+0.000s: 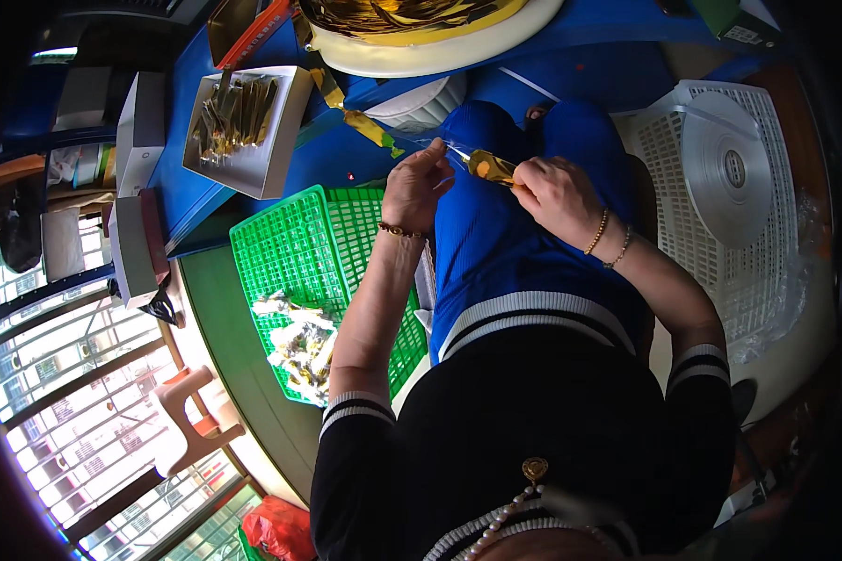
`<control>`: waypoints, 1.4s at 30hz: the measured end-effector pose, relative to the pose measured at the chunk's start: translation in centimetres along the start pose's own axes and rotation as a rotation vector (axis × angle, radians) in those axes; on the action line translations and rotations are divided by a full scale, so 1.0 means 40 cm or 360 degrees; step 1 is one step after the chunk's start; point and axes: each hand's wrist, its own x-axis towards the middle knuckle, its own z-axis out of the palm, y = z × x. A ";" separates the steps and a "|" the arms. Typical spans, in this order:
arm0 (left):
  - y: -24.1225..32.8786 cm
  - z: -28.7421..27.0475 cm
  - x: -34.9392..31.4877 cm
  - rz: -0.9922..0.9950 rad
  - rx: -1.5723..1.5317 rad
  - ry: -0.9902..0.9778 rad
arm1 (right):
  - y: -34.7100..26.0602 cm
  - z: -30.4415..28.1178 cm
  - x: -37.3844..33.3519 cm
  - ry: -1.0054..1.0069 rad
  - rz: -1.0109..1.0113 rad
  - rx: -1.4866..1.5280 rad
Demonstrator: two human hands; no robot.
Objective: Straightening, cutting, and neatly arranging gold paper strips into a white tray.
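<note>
One packet (491,168) looks unfinished: our right hand (554,190) pinches it, our left hand (418,184) its clear end (457,151). Far-left box (284,142) holds gold strips (239,112); done or waiting, we can't tell.

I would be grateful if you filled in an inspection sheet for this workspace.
Surface: blue table, bearing an open white box of gold strips and a pale round holder with gold foil.
Job's things: gold packet, held over the blue trousers.
Clutter: green basket with shiny packets; white perforated basket holding a pale disc.
Hands: right hand grips the gold packet; left hand is near its clear end, grip unclear.
Cables: nothing clearly seen.
Surroundings: windows at left; red bag lower left.
</note>
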 end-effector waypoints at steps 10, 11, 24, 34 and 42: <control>-0.039 0.066 -0.016 0.0325 0.0059 0.0088 | -0.016 0.036 0.029 0.0027 0.0200 0.0079; -0.049 0.074 -0.018 0.0355 0.0095 0.0082 | -0.019 0.039 0.034 0.0052 0.0216 0.0061; -0.010 0.117 -0.007 0.0404 -0.0536 -0.0188 | -0.065 0.051 0.053 0.0038 0.0186 0.0456; 0.000 0.044 0.020 0.0210 -0.0885 -0.0247 | -0.032 0.072 0.018 0.0362 -0.0177 0.0060; -0.033 0.048 0.027 0.0052 -0.0885 -0.0154 | -0.034 0.093 0.021 0.0425 -0.0229 0.0038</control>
